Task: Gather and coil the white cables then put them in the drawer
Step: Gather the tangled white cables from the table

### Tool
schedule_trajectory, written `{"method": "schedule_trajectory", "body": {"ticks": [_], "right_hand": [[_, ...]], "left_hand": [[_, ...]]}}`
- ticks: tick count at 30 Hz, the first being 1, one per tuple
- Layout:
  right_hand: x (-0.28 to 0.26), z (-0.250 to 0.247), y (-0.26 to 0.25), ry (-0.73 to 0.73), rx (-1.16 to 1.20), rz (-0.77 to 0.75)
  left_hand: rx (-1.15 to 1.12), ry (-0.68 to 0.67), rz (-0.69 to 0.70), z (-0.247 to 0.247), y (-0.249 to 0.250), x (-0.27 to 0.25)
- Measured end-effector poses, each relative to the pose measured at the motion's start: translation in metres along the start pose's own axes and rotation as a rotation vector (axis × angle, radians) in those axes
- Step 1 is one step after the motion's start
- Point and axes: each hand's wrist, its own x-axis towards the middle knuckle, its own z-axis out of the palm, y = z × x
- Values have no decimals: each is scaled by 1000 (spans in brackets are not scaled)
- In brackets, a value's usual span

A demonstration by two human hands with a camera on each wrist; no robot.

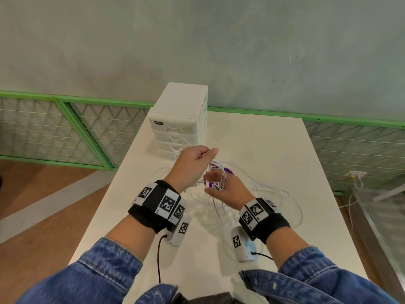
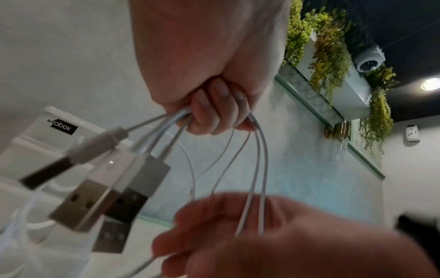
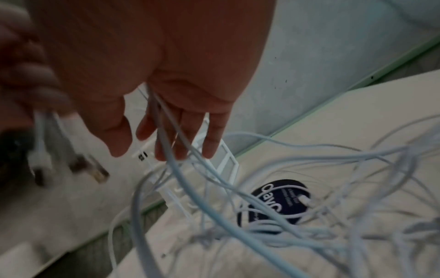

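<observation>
My left hand [image 1: 192,165] grips the white cables [image 2: 256,169] by their plug ends, my open right hand [image 1: 225,189] threads the strands below, most lying uncoiled on the table [image 1: 274,150], drawer [image 1: 175,139] ahead unopened.

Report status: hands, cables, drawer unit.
Left hand grips white cables near their USB plugs. Right hand open, strands across its fingers. Most cable loose on table. Drawer unit shut.

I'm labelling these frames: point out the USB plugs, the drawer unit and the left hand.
USB plugs [image 2: 78,203], left wrist view, metal shell.
Drawer unit [image 1: 182,102], head view, top panel.
Left hand [image 1: 190,165], head view, back of hand.
</observation>
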Motion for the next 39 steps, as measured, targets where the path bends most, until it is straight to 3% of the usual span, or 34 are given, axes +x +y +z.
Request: {"method": "schedule_trajectory", "body": {"ticks": [3,8,12,15,17,22,26,32,36,39], "right_hand": [[1,0,20,-54,-283,105],[-2,-13,51,52,-307,245],[-4,-27,56,146,-349,264],[-3,-36,45,71,-233,325],[-3,-40,31,56,-194,290],[-1,-45,-11,411,-89,10],[1,-28,-22,217,49,-65],[-1,-10,-11,-110,312,115],[-5,-4,14,-217,-65,246],[-5,-15,26,-83,-101,294]], "left_hand": [[-22,2,8,-3,3,-1],[-37,126,-16,-14,-4,0],[-31,191,-21,-20,-4,0],[-32,223,-47,-17,-6,-1],[-28,228,-54,-14,-8,-2],[-1,129,15,-2,1,-6],[-20,85,16,2,4,-5],[-34,96,20,-4,4,-5],[52,82,36,-11,4,-3],[91,99,41,-16,-2,-5]]}}
